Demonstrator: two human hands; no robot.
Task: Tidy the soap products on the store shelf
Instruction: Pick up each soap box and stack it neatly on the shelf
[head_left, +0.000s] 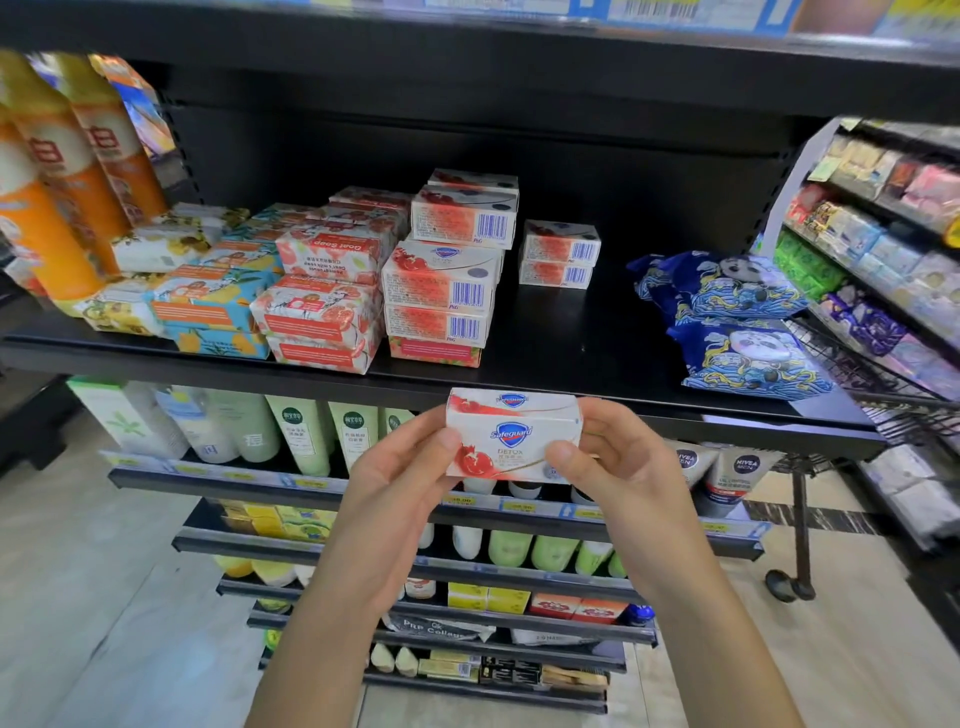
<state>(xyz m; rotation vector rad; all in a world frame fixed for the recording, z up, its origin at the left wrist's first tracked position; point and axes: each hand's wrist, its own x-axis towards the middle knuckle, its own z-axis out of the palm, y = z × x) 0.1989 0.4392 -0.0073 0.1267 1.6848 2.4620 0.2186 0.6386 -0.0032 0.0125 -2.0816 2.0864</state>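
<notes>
Left hand and right hand are pinching one Safeguard box just below the shelf; matching stacks on it are sitting uneven. Tidying looks partway.

This is a shop: black shelving is carrying stacked boxed soaps and skincare tubes, price labels are lining the shelf edges, and another stocked rack is standing at right.
</notes>
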